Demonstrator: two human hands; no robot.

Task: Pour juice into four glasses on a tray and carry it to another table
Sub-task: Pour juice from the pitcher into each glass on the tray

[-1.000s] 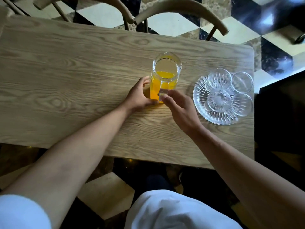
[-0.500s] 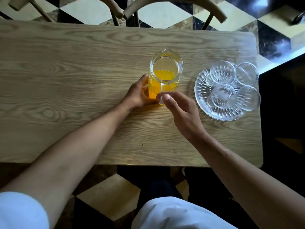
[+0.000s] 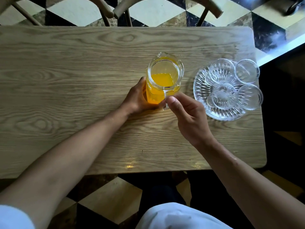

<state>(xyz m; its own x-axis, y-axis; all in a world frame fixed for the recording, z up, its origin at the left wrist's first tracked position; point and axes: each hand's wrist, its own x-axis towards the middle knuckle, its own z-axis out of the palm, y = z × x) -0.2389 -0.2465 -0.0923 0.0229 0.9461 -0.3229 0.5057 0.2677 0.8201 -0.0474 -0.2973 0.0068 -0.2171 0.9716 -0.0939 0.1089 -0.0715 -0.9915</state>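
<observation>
The jug (image 3: 165, 80) (half full of juice) stood mid-surface, left hand (image 3: 138, 100) fingers cupping its side, right hand (image 3: 186, 116) fingers pinching its handle.

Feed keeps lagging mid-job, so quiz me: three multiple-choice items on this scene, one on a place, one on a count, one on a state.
1. Where is the glass tray?
A. right of the juice pitcher
B. left of it
C. on a chair

2. How many glasses are on the tray?
A. two
B. four
C. six

3. The glasses are:
A. full
B. half full
C. empty

Key: 1 A, the tray sits by the table's right edge; 2 B, four rims show; 3 C, all are clear, and the only orange is in the pitcher, between the left hand and right hand.
</observation>
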